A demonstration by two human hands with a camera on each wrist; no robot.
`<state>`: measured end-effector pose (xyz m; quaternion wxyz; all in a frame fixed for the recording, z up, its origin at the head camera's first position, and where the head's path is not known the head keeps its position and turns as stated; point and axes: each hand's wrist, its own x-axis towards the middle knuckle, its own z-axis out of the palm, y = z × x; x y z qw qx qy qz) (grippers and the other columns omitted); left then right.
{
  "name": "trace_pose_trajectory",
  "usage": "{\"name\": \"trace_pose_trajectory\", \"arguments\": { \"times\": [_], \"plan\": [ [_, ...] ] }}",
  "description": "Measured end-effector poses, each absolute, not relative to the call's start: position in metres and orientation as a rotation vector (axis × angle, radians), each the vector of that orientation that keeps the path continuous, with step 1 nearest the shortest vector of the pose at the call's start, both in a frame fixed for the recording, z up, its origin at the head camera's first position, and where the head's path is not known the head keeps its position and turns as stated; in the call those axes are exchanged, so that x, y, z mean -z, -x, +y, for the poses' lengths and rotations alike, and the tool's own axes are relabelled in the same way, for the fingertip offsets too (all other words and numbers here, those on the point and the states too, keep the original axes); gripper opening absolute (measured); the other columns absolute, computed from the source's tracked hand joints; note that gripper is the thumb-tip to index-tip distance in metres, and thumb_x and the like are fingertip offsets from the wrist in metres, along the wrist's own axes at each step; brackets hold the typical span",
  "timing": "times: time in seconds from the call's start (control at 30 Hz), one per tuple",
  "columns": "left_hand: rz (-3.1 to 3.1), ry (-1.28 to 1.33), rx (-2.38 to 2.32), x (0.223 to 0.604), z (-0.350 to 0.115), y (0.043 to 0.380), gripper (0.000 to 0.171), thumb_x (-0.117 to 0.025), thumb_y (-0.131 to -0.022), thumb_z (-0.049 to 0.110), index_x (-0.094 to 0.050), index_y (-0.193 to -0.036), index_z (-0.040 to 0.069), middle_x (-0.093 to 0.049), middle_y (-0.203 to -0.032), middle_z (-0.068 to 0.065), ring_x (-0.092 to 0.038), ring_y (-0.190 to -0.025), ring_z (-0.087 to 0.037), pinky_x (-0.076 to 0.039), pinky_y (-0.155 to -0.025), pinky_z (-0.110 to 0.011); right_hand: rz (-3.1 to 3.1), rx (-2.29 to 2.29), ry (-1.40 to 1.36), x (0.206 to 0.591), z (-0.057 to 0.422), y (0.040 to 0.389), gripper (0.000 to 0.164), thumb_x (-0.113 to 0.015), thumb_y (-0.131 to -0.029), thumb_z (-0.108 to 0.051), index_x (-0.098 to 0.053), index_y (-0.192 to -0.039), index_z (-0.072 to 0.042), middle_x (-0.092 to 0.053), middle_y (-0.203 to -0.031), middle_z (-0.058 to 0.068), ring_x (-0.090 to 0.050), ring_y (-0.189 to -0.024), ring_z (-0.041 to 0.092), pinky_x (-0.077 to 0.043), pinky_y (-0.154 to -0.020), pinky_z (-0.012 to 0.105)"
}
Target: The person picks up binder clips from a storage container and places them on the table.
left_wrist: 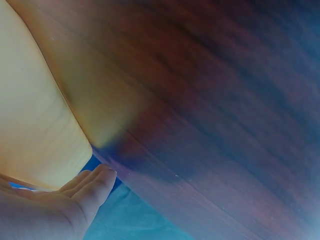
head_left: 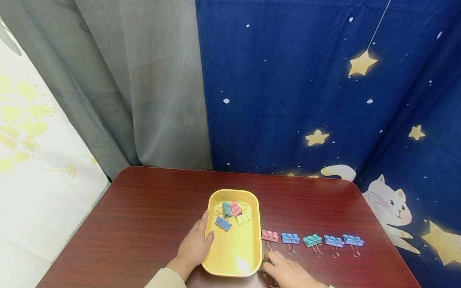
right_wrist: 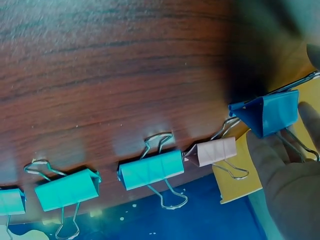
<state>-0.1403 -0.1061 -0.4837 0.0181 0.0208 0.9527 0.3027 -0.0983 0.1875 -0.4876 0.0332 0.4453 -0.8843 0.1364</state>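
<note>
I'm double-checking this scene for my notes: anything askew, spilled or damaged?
Nothing looks spilled or damaged. Only the green clip in the row looks slightly askew: from the head view, it tilts opposite to the blue clips beside it.

A reddish-brown desk [head_left: 162, 200] is bordered by hanging cloth at the back and on both sides.
The far edge is backed by a gray curtain [head_left: 169, 80], gathered in soft folds, and by a deep-blue curtain [head_left: 281, 88] printed with yellow stars [head_left: 361, 64], white dots [head_left: 226, 101] and a pale cat [head_left: 389, 206]. At left, a white cloth [head_left: 43, 216] is patterned with pale yellow plant shapes [head_left: 36, 127]. The desk's far corners are rounded, its top is marked by dark grain, and a whitish sheen is thrown back from it in the right wrist view.
</note>
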Motion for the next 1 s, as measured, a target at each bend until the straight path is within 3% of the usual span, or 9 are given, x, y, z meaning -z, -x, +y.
{"name": "trace_pose_trajectory", "arguments": {
  "times": [0.2,0.6,1.0],
  "plan": [
    [2.955,-0.062,-0.942,0.483,-0.106,0.140,0.064,-0.053,-0.097,0.027,-0.026,-0.152,0.008,-0.045,-0.141,-0.025,-0.049,-0.125,-0.043,-0.044,-0.096,-0.056,-2.828,-0.395,-1.298,0.487,0.184,0.094,0.043,-0.064,-0.084,-0.053,-0.065,-0.109,-0.018,-0.048,-0.102,-0.010,-0.041,-0.087,0.003,-0.040,-0.060,0.015],
    [2.960,-0.065,-0.941,0.483,-0.106,0.140,0.065,-0.053,-0.097,0.026,-0.026,-0.152,0.008,-0.045,-0.141,-0.024,-0.050,-0.124,-0.043,-0.045,-0.095,-0.056,-2.993,-0.336,-1.163,0.488,0.178,0.090,0.062,-0.060,-0.082,-0.066,-0.065,-0.115,-0.014,-0.050,-0.106,-0.007,-0.045,-0.091,0.009,-0.047,-0.065,0.021],
    [2.958,-0.054,-0.939,0.483,-0.105,0.139,0.065,-0.054,-0.096,0.027,-0.026,-0.152,0.007,-0.045,-0.141,-0.024,-0.050,-0.124,-0.042,-0.045,-0.095,-0.056,-2.865,-0.258,-1.205,0.498,0.180,0.089,0.052,-0.051,-0.089,-0.065,-0.066,-0.111,-0.020,-0.049,-0.105,-0.006,-0.044,-0.089,0.009,-0.045,-0.064,0.020]
  ]
}}
